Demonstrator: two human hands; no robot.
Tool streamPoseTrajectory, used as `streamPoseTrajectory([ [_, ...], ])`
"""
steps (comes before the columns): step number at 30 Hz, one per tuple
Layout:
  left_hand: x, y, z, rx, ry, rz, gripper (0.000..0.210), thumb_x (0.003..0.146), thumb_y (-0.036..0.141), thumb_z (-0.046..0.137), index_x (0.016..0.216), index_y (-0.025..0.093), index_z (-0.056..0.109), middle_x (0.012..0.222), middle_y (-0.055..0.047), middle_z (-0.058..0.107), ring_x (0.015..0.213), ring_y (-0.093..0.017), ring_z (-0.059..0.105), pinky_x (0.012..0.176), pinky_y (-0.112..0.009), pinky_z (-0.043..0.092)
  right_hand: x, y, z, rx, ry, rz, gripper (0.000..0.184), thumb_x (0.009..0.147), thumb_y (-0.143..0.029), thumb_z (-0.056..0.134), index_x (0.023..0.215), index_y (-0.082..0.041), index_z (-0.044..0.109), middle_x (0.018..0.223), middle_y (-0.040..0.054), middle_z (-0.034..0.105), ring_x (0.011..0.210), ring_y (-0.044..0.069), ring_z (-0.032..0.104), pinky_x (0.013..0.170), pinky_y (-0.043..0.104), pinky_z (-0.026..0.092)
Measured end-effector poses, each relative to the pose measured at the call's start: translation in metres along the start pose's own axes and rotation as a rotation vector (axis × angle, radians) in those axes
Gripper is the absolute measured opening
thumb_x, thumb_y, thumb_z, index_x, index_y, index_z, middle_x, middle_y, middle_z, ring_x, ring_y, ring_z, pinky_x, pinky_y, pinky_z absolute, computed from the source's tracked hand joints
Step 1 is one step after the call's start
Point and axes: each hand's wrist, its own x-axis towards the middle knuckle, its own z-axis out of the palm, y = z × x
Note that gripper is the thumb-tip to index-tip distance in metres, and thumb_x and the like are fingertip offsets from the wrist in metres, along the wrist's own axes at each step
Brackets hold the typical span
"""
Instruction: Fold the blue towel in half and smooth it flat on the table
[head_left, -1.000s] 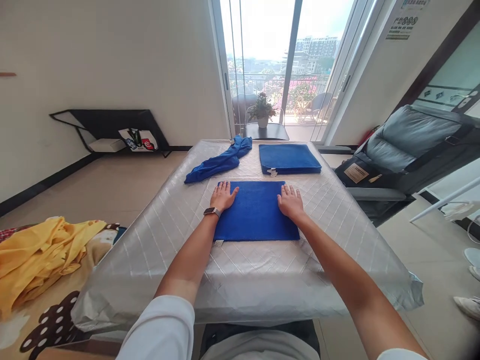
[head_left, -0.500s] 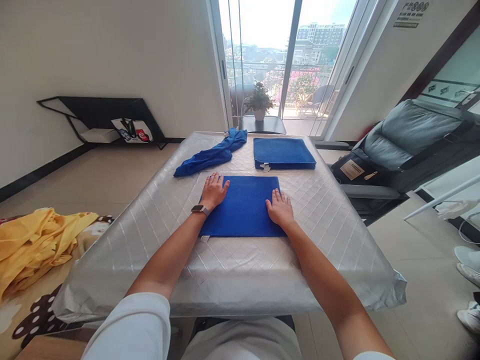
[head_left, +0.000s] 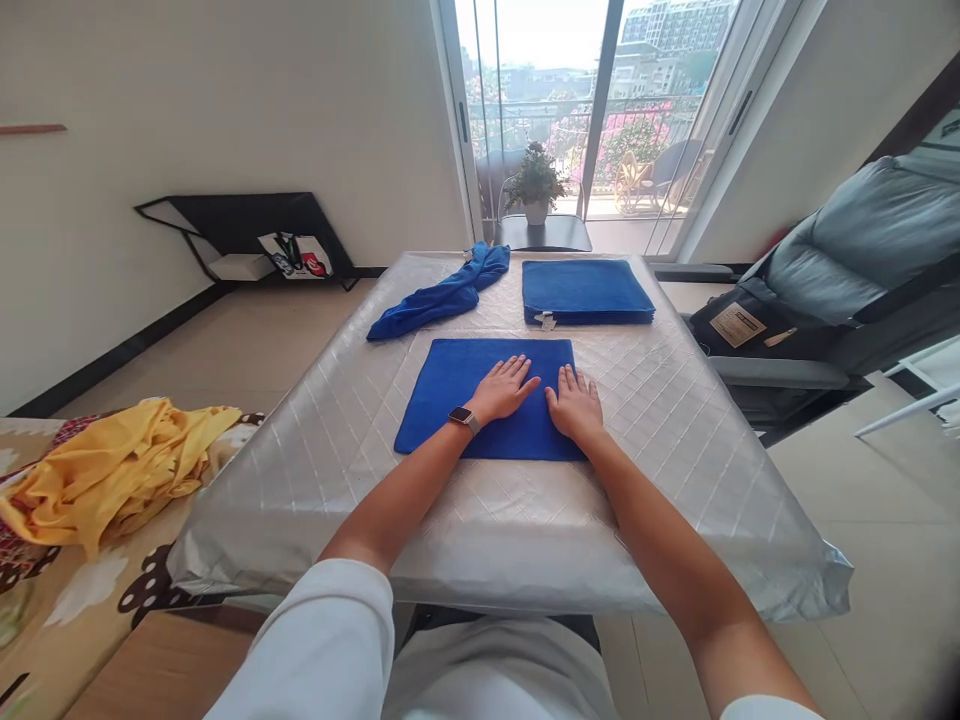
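Observation:
A blue towel lies flat in a rectangle on the silver-covered table before me. My left hand rests palm down on it, right of its middle, fingers stretched out. On the towel's right edge lies my right hand, also flat with its fingers extended. The two hands are close together but apart, and neither grips anything. Beyond them, at the back right, sits a neat stack of folded blue towels with a white tag at its near corner. A crumpled blue towel lies at the back left.
Yellow cloth is heaped on a patterned surface to the left. A grey padded chair stands right of the table. Behind the table, a potted plant sits on a dark chair. A black folding frame leans against the wall.
My left hand has slid right across the towel, from its left edge toward my right hand. My right hand stays at the right edge. The view has shifted slightly.

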Motion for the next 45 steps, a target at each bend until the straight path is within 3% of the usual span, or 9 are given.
streamPoseTrajectory([
  [5, -0.071, -0.082, -0.015, 0.041, -0.019, -0.278, 0.077, 0.108, 0.059, 0.012, 0.166, 0.011, 0.026, 0.173, -0.013, 0.022, 0.161, -0.025, 0.018, 0.132, -0.044, 0.013, 0.000, -0.001, 0.000, -0.011, -0.012, 0.003, 0.070, 0.109, -0.046, 0.017, 0.168, -0.008, 0.021, 0.176, 0.0080, 0.015, 0.162, 0.026, 0.013, 0.131, 0.048, 0.010],
  [9, -0.111, -0.114, -0.014, 0.034, 0.015, -0.360, 0.084, 0.106, 0.063, 0.010, 0.165, 0.005, 0.024, 0.173, -0.016, 0.021, 0.161, -0.027, 0.019, 0.131, -0.043, 0.016, -0.001, 0.000, -0.001, -0.030, -0.001, 0.004, 0.070, 0.109, -0.046, 0.016, 0.168, -0.008, 0.022, 0.175, 0.0091, 0.016, 0.162, 0.026, 0.014, 0.131, 0.048, 0.010],
  [20, -0.114, -0.110, -0.015, 0.014, 0.049, -0.366, 0.087, 0.105, 0.065, 0.012, 0.164, 0.002, 0.026, 0.172, -0.020, 0.024, 0.160, -0.031, 0.022, 0.130, -0.045, 0.019, -0.011, -0.007, -0.011, -0.117, 0.062, 0.015, 0.067, 0.110, -0.042, 0.021, 0.167, -0.008, 0.025, 0.175, 0.0099, 0.020, 0.161, 0.028, 0.018, 0.130, 0.048, 0.014],
  [25, -0.115, -0.110, -0.013, 0.027, 0.072, -0.349, 0.086, 0.106, 0.064, 0.013, 0.163, 0.002, 0.028, 0.171, -0.021, 0.027, 0.159, -0.031, 0.025, 0.129, -0.046, 0.020, -0.053, -0.004, -0.017, -0.156, 0.001, -0.024, 0.068, 0.110, -0.044, 0.020, 0.167, -0.008, 0.024, 0.175, 0.0100, 0.019, 0.161, 0.028, 0.017, 0.130, 0.048, 0.014],
  [31, -0.120, -0.105, -0.018, 0.091, 0.143, -0.359, 0.083, 0.108, 0.059, 0.016, 0.160, -0.004, 0.031, 0.168, -0.025, 0.030, 0.158, -0.032, 0.027, 0.130, -0.047, 0.017, -0.098, 0.001, -0.004, -0.103, -0.072, -0.053, 0.072, 0.110, -0.050, 0.017, 0.169, -0.009, 0.019, 0.175, 0.0078, 0.013, 0.162, 0.026, 0.012, 0.131, 0.046, 0.012],
  [36, -0.119, -0.073, -0.036, 0.159, 0.343, -0.294, 0.081, 0.109, 0.058, 0.018, 0.159, -0.004, 0.033, 0.170, -0.026, 0.024, 0.161, -0.033, 0.018, 0.131, -0.048, 0.015, -0.097, 0.003, -0.001, -0.078, -0.079, -0.049, 0.071, 0.110, -0.049, 0.017, 0.169, -0.010, 0.017, 0.176, 0.0070, 0.012, 0.163, 0.025, 0.009, 0.132, 0.046, 0.009],
  [40, -0.101, -0.001, -0.027, 0.075, 0.177, -0.005, 0.076, 0.109, 0.057, 0.021, 0.158, 0.002, 0.039, 0.169, -0.022, 0.031, 0.159, -0.029, 0.026, 0.130, -0.043, 0.023, -0.095, 0.004, 0.001, -0.079, -0.079, -0.058, 0.071, 0.110, -0.050, 0.018, 0.169, -0.011, 0.018, 0.176, 0.0073, 0.012, 0.162, 0.026, 0.011, 0.132, 0.046, 0.011],
  [43, -0.084, 0.056, -0.012, 0.048, 0.112, 0.239, 0.072, 0.109, 0.056, 0.027, 0.159, 0.006, 0.039, 0.169, -0.018, 0.031, 0.160, -0.026, 0.024, 0.131, -0.041, 0.018, -0.097, 0.005, 0.001, -0.108, -0.061, -0.069, 0.069, 0.109, -0.045, 0.022, 0.169, -0.011, 0.018, 0.176, 0.0082, 0.013, 0.162, 0.026, 0.011, 0.131, 0.047, 0.012],
  [45, -0.075, 0.078, -0.006, 0.037, 0.081, 0.296, 0.073, 0.109, 0.057, 0.026, 0.160, 0.007, 0.038, 0.170, -0.017, 0.029, 0.160, -0.024, 0.022, 0.132, -0.041, 0.016, -0.098, 0.005, 0.001, -0.125, -0.060, -0.073, 0.067, 0.109, -0.041, 0.023, 0.169, -0.013, 0.018, 0.176, 0.0076, 0.013, 0.162, 0.026, 0.011, 0.131, 0.046, 0.014],
])
